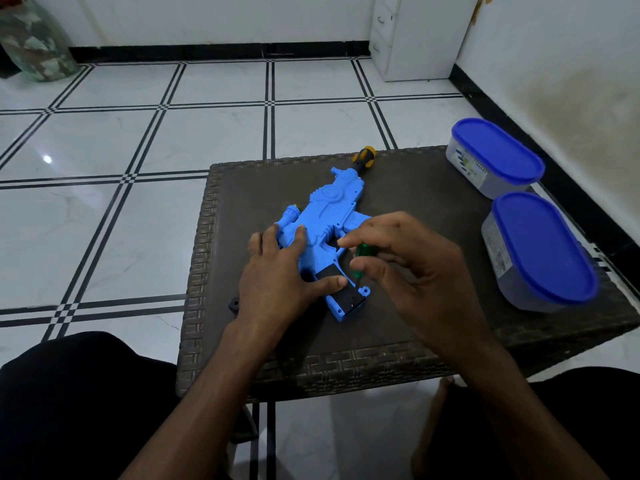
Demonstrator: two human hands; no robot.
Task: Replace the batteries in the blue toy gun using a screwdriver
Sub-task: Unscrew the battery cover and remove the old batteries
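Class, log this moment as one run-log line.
left hand: presses blue toy gun | right hand: holds green screwdriver at grip cover

Two blue-lidded containers (496, 157) (540, 251) on dark woven table (415, 188); white cabinet (412, 36) beyond.

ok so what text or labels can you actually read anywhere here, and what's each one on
"SMART": on the label of the far blue-lidded container; the smaller print under it is too blurred to read.
Label on the near blue-lidded container: print is there, but too small and blurred to read.
Blue toy gun: a raised round emblem, no readable lettering.
Green-handled screwdriver: no text visible.
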